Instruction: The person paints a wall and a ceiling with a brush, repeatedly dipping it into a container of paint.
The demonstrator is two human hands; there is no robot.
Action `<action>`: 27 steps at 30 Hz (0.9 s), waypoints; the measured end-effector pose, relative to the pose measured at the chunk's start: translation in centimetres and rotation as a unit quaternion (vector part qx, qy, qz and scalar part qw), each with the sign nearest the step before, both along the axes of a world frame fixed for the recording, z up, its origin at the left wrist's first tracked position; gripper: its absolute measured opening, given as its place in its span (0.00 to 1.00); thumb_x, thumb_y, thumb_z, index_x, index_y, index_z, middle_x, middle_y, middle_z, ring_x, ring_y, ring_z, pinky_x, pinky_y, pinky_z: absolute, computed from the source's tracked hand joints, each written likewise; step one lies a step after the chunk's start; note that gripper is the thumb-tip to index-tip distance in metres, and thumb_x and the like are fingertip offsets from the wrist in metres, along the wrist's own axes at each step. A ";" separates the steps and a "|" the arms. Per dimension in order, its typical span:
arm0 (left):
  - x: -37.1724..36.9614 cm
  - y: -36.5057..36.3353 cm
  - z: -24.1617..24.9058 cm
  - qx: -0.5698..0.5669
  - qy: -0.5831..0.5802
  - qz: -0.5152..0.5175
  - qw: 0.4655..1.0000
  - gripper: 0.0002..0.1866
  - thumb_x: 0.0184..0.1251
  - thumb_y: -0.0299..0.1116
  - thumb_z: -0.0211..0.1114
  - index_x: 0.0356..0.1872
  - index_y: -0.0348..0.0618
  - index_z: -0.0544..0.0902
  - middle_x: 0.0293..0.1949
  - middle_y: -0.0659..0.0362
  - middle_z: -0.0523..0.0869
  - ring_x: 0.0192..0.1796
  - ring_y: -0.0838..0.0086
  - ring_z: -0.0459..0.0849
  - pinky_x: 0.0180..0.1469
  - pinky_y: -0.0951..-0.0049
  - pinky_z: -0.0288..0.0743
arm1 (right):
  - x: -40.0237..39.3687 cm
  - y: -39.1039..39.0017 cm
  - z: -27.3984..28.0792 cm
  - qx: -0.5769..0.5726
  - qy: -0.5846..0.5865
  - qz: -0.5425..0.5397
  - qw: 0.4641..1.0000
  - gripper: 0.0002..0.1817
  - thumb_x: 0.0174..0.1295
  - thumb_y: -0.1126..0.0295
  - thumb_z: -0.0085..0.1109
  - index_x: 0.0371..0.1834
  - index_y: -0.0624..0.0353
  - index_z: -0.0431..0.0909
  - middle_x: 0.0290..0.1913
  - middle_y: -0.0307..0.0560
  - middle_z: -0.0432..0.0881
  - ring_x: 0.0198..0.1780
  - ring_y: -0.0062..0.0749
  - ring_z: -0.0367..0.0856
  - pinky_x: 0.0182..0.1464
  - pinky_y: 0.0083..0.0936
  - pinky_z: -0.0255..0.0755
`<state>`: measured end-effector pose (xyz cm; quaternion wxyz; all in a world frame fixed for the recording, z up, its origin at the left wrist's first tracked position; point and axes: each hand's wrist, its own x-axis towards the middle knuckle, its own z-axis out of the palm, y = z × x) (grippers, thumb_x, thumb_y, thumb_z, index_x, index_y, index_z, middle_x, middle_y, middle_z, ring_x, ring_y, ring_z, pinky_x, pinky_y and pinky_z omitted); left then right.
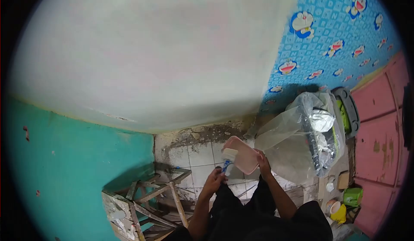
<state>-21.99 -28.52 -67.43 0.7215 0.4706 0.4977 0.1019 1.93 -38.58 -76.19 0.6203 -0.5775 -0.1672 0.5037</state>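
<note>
My left hand [213, 181] is closed around the blue patterned handle of a paintbrush [226, 165]. Its wide pale bristles overlap the left side of a pink plastic tub [247, 158] in this view. At the tub's right edge, my right hand [263, 165] grips the rim, with the tub tilted and its inside facing me. Both hands are in front of my body, over the tiled floor [202, 154].
Ahead is a whitish wall [151, 55], beside blue cartoon wallpaper [319, 47]. A paint-stained wooden stepladder [148, 195] stands at lower left. Clear plastic sheeting [284, 142] covers things at right, with a green container [352, 196] near the pink panel [377, 146].
</note>
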 end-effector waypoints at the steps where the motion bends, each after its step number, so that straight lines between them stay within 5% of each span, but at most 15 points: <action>1: 0.1 -0.1 -1.2 0.019 -0.014 -0.020 1.000 0.16 0.81 0.35 0.56 0.59 0.34 0.72 0.32 0.61 0.81 0.30 0.82 0.75 0.35 0.82 0.68 | -0.1 -0.2 -0.6 0.003 0.001 -0.008 1.000 0.27 0.78 0.49 0.47 0.67 0.60 0.72 0.62 0.47 0.77 0.65 0.32 0.73 0.69 0.32 0.63; 5: 1.5 1.6 -4.0 -0.036 0.002 -0.019 0.999 0.15 0.81 0.37 0.55 0.56 0.36 0.73 0.30 0.63 0.77 0.28 0.83 0.72 0.33 0.81 0.66 | -1.2 -1.5 -5.5 0.007 -0.096 -0.039 0.995 0.26 0.77 0.53 0.50 0.68 0.61 0.71 0.64 0.50 0.76 0.67 0.34 0.72 0.70 0.33 0.62; 13: 5.2 9.6 -15.8 -0.038 -0.043 0.049 0.997 0.17 0.83 0.45 0.51 0.51 0.39 0.77 0.28 0.65 0.76 0.28 0.84 0.71 0.31 0.81 0.64 | -3.4 -4.4 -13.6 -0.056 -0.059 -0.007 0.997 0.24 0.76 0.58 0.52 0.67 0.62 0.73 0.64 0.52 0.76 0.68 0.38 0.71 0.72 0.34 0.59; 17: 9.0 13.5 -26.8 0.039 -0.026 0.066 0.997 0.17 0.82 0.45 0.53 0.51 0.40 0.76 0.29 0.65 0.77 0.29 0.82 0.75 0.32 0.81 0.67 | -3.3 -6.1 -16.9 -0.076 -0.077 0.007 0.994 0.22 0.76 0.60 0.52 0.66 0.62 0.73 0.63 0.52 0.76 0.67 0.38 0.71 0.72 0.34 0.60; 21: 10.3 16.6 -39.8 -0.003 0.046 0.064 0.997 0.14 0.81 0.43 0.55 0.50 0.41 0.76 0.29 0.64 0.78 0.30 0.81 0.77 0.32 0.77 0.71 | -2.6 -7.8 -19.6 -0.088 -0.095 0.016 0.991 0.20 0.75 0.63 0.52 0.65 0.61 0.74 0.61 0.51 0.76 0.65 0.39 0.72 0.71 0.34 0.60; 24: 12.4 18.1 -45.8 0.123 -0.016 0.112 0.986 0.13 0.82 0.42 0.54 0.45 0.42 0.75 0.29 0.65 0.77 0.30 0.82 0.74 0.33 0.77 0.69 | -2.3 -9.2 -21.1 -0.106 -0.117 0.029 0.987 0.20 0.75 0.64 0.51 0.65 0.62 0.74 0.59 0.52 0.77 0.63 0.39 0.73 0.69 0.33 0.61; 27: 15.5 20.2 -45.8 0.208 0.005 0.117 0.971 0.16 0.82 0.45 0.52 0.39 0.42 0.75 0.26 0.66 0.73 0.28 0.82 0.70 0.31 0.76 0.65 | -1.9 -9.9 -21.8 -0.115 -0.130 0.039 0.984 0.20 0.74 0.65 0.51 0.65 0.62 0.74 0.58 0.51 0.77 0.61 0.39 0.74 0.68 0.33 0.62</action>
